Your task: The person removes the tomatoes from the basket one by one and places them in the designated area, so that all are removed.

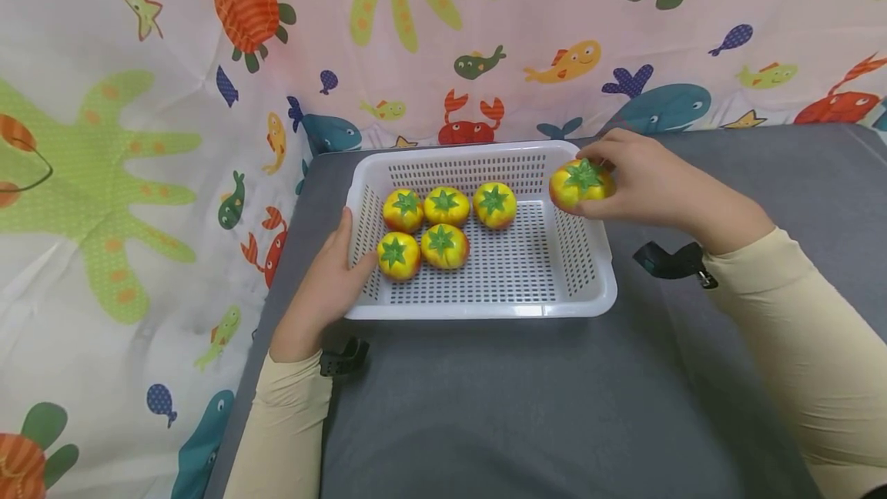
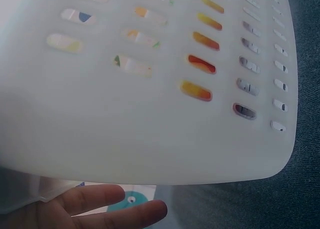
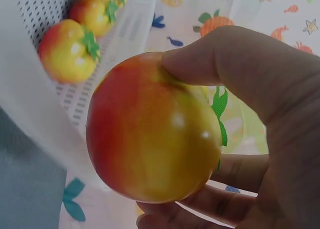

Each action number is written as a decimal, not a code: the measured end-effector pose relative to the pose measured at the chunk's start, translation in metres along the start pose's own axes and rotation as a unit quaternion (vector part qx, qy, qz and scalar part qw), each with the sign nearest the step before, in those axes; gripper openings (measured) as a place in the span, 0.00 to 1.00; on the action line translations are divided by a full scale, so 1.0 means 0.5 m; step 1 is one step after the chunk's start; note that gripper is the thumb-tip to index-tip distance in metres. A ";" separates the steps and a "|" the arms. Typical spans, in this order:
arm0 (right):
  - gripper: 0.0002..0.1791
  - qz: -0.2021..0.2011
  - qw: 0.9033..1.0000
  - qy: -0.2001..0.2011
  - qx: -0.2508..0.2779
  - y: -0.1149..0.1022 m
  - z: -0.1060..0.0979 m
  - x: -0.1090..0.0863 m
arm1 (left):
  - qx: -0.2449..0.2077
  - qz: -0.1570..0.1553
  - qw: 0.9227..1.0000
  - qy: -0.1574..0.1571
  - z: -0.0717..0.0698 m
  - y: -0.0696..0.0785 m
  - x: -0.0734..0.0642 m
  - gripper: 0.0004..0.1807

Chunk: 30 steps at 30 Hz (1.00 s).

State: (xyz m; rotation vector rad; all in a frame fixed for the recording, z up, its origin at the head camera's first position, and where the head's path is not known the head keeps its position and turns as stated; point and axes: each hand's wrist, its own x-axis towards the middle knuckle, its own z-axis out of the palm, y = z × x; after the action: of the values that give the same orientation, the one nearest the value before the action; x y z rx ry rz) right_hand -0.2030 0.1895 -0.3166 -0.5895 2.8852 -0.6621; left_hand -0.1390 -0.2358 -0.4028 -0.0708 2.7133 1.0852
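In the head view, my right hand (image 1: pixel 647 185) holds a yellow-and-red toy tomato (image 1: pixel 577 187) with a green star-shaped leaf top, over the right end of a white plastic basket (image 1: pixel 478 312). The right wrist view shows thumb and fingers gripping the sides of this tomato (image 3: pixel 150 134). My left hand (image 1: pixel 331 283) grips the basket's left rim, thumb over the inner side and fingers along the outside. Several similar tomatoes (image 1: pixel 446 246) sit in the basket's left and middle part. Through the wall slots, the left wrist view catches bits of their colour.
The basket stands on a dark grey cloth-covered table (image 1: pixel 485 399). A curtain (image 1: pixel 416 14) printed with sea animals hangs behind and along the left side. Dark straps with small devices sit at both wrists, the right one (image 1: pixel 668 260) beside the basket.
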 end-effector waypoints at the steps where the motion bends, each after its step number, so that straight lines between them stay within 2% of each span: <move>1: 0.41 0.005 1.000 0.002 0.000 0.004 -0.002 -0.003 | 0.000 0.000 1.000 0.000 0.000 0.000 0.000 0.49; 11: 0.41 0.029 0.999 0.039 -0.009 0.055 -0.021 -0.017 | -0.004 -0.005 1.000 -0.004 0.001 -0.003 -0.001 0.49; 16: 0.42 0.055 0.997 0.050 -0.004 0.085 -0.022 -0.020 | -0.003 -0.003 1.000 -0.001 0.001 -0.001 -0.001 0.50; 22: 0.42 0.082 0.995 0.057 0.002 0.116 -0.015 -0.025 | 0.000 -0.004 1.000 0.002 0.002 0.000 -0.001 0.50; 30: 0.41 0.090 0.994 0.057 0.019 0.150 0.015 -0.023 | -0.002 -0.006 1.000 0.003 0.003 0.000 0.000 0.49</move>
State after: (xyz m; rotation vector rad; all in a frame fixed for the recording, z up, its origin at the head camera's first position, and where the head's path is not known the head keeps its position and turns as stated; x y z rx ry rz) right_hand -0.2167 0.2534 -0.3562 -0.2902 2.9755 -0.7449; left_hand -0.1385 -0.2346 -0.4038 -0.0915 2.7120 1.0892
